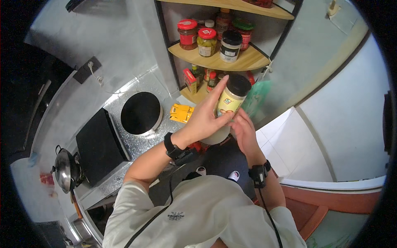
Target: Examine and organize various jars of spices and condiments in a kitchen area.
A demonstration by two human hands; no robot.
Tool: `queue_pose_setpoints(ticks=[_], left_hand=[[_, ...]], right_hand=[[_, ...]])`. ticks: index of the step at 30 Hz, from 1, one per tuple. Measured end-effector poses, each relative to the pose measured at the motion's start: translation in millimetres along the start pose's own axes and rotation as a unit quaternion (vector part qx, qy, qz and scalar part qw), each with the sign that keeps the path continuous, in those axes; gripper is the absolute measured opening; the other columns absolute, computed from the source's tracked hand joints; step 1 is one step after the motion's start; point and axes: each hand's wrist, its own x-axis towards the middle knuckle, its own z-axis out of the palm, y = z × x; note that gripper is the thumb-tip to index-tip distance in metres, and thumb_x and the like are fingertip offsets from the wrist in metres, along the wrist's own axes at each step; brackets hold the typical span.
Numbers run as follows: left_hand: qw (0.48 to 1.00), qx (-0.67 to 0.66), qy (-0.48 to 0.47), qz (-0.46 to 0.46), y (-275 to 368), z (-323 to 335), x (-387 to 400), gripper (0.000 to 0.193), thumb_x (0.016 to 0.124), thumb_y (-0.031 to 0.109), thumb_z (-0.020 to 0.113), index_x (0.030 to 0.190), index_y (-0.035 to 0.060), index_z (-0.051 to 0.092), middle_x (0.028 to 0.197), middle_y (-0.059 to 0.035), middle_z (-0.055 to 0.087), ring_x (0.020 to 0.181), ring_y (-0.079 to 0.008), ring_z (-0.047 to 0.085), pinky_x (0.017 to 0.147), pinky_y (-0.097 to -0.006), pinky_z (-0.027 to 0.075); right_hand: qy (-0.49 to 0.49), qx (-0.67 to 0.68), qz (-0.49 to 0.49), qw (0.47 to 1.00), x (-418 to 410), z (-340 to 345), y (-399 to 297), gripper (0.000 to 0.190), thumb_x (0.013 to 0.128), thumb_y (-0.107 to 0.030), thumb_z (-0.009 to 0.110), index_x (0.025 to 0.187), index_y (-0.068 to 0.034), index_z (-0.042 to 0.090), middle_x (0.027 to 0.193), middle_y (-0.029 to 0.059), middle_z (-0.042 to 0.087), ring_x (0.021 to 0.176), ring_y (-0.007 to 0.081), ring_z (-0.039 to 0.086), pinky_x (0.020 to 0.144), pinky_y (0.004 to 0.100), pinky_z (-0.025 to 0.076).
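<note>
My left hand (203,117) grips a plastic jar (230,100) with a black screw lid and a yellow label that bears writing. The jar is tilted, lid upward and away from me, in front of the corner shelf. My left thumb crosses the lower part of the label. My right hand (246,133) is at the jar's lower right side, fingers bent. Its fingertips are partly hidden by the jar and my left thumb, so a firm hold cannot be made out. Below the jar a pale rounded surface (218,136) shows; what it is stays unclear.
A wooden corner shelf (198,59) holds a red-lidded jar of pickles (206,42), a black-lidded jar (230,46) and several others. A green plastic bag (257,96) hangs there. On the counter are a yellow box (181,113), a round black hotplate (141,113) and a lidded wok (63,170).
</note>
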Motion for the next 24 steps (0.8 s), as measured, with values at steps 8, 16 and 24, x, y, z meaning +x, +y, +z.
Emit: queue_pose_setpoints(ticks=[8,16,24], left_hand=[[0.997,-0.065,0.019,-0.033,-5.3,13.5,-2.1,0.092,0.082,0.01,0.069,0.156,0.0089,0.013,0.147,-0.0226,0.042,0.135,-0.0344,0.044,0.109,-0.0393,0.036],[0.994,-0.107,0.012,-0.023,-4.8,20.9,9.1,0.098,0.084,0.006,0.066,0.157,0.0117,0.001,0.142,-0.0223,0.044,0.131,-0.034,0.047,0.107,-0.0393,0.037],[0.982,-0.189,0.018,-0.011,-0.9,16.6,34.5,0.094,0.09,0.007,0.062,0.157,0.0109,-0.003,0.143,-0.0223,0.042,0.133,-0.0315,0.045,0.109,-0.0365,0.035]], right_hand=[[0.013,-0.387,-0.132,0.912,-5.9,3.9,-28.2,0.065,0.088,-0.012,0.065,0.146,-0.001,0.037,0.127,0.0124,0.058,0.112,0.0204,0.058,0.088,0.0309,0.046],[0.079,-0.559,-0.121,0.817,1.5,21.0,-53.5,0.074,0.079,-0.017,0.074,0.142,0.0,0.039,0.116,0.0176,0.062,0.095,0.0252,0.064,0.071,0.0352,0.05],[0.104,-0.522,-0.169,0.83,28.3,28.6,-69.9,0.066,0.078,-0.017,0.075,0.135,-0.002,0.046,0.112,0.0125,0.064,0.085,0.015,0.065,0.069,0.0289,0.052]])
